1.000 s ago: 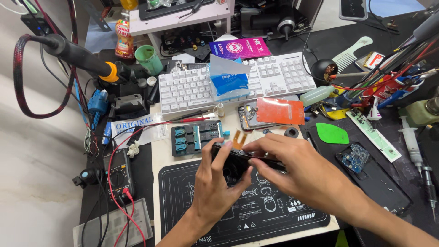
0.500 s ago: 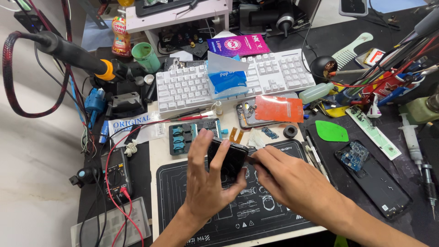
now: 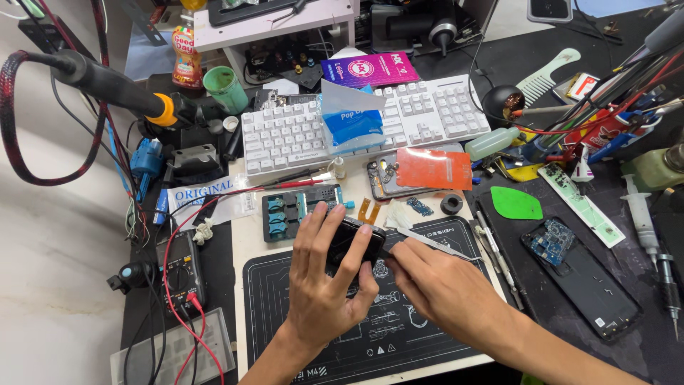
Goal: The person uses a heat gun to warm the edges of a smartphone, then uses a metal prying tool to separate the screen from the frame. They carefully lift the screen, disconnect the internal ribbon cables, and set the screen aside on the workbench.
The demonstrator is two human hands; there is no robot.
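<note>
Head view looks straight down on a crowded repair table (image 3: 246,235), and the work is somewhere in the middle by my reckoning. A small dark device (image 3: 355,241) sits over the top edge of the black work mat (image 3: 285,314), with the left hand (image 3: 324,285) curled around it, fingers draped over its top and left side, so that hand is clearly grasping it. The right hand (image 3: 438,285) is pinched shut on a thin metal tool (image 3: 427,242) (looks like tweezers or a pry blade, can't tell which), and the tool's near end meets the device's right edge. Whether the tip is actually inside a seam is hidden by the fingers. As for progress: the device looks to be in one piece, so I'd say the opening or prying part isn't finished. Plenty of other stuff around is already apart, though. An opened phone (image 3: 388,178) lies just above with an orange card (image 3: 434,169) half over it, a blue circuit board (image 3: 550,242) rests on a dark phone body (image 3: 591,285) off to the right, and a green pick (image 3: 516,204) waits nearby. Behind all that is a white keyboard (image 3: 285,135), and a multimeter (image 3: 182,267) sits at the left with its red lead trailing.
</note>
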